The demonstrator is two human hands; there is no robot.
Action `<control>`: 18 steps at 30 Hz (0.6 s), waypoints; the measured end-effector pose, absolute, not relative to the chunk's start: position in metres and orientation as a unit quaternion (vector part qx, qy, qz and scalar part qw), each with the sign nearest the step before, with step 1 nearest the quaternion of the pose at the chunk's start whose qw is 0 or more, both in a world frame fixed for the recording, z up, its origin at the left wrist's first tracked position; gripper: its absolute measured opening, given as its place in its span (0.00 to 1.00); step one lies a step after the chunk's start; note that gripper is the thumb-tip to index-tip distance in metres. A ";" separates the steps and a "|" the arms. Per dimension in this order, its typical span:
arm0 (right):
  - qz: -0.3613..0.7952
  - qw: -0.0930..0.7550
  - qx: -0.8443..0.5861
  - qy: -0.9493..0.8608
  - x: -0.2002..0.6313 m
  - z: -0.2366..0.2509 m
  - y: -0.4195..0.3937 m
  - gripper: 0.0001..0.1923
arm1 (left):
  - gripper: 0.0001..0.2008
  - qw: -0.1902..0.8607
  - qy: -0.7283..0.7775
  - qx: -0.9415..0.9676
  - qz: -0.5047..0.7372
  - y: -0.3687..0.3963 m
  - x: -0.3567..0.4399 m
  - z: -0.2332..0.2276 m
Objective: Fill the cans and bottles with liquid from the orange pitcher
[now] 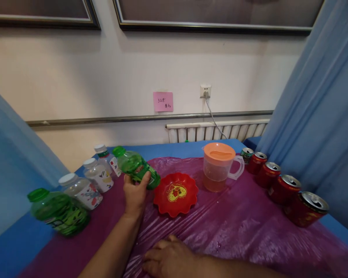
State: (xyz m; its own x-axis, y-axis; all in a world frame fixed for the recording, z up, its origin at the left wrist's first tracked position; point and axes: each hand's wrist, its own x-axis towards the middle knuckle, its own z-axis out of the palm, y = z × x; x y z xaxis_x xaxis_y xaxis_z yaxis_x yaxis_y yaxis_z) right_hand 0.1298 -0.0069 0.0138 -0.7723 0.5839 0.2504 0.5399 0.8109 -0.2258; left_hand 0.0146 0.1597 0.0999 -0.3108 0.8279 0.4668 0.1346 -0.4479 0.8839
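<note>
My left hand (135, 193) is closed around a green plastic bottle (135, 165) with a green cap. The bottle tilts to the left, and its base is beside the rim of a red scalloped plate (159, 206) with a yellow print. Flat on the purple plastic sheet (208, 235), in front of the plate, rests my right hand (169, 258) with nothing in it. A clear pitcher (216, 173) with an orange lid stands right of the plate, partly filled with amber liquid.
Along the left edge stand another green bottle (59, 212) and clear white-capped bottles (82, 193). Several drink cans (284, 189) line the right edge. Blue curtains (321, 116) flank the table; behind it are a radiator (214, 131) and a wall socket (205, 91).
</note>
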 end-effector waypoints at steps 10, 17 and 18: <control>0.097 0.154 -0.306 -0.934 0.130 0.023 -0.012 0.27 | 0.29 0.334 0.412 0.452 0.717 0.177 0.011 0.144; 0.116 0.155 -0.307 -0.932 0.131 0.025 -0.015 0.27 | 0.30 0.344 0.418 0.447 0.712 0.184 0.002 0.149; 0.117 0.157 -0.306 -0.932 0.131 0.024 -0.015 0.27 | 0.30 0.347 0.417 0.444 0.713 0.185 0.000 0.149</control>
State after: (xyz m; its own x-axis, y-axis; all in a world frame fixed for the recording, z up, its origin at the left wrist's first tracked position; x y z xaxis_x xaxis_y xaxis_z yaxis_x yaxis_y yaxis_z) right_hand 0.1308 -0.0154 0.0244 -0.7631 0.6077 0.2200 0.5340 0.7846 -0.3149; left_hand 0.0001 0.1851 0.1491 -0.3637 0.8658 0.3436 -0.1240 -0.4105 0.9034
